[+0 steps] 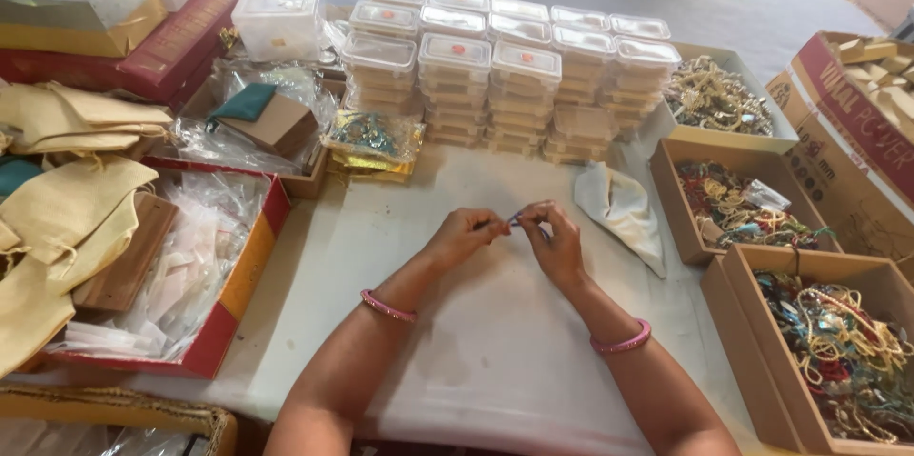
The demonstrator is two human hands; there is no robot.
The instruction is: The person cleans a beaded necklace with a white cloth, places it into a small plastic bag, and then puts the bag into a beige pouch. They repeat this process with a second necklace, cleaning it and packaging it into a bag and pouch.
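Both the left hand (464,230) and right hand (550,239) pinch a tiny bluish piece (515,220) between closed fingertips above the bench (381,228); so slight a grip could let it drop onto the white cloth (624,208) just beyond the right hand.

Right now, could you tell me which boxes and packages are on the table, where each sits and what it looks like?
Stacked clear plastic lidded boxes: back centre, rectangular, orange dots on the lids.
Three open brown cardboard boxes: right side, full of mixed jewellery.
Red-sided tray: left, holding clear plastic bags.
Red printed cardboard carton: far right edge.
Yellow cloth pouches: far left.
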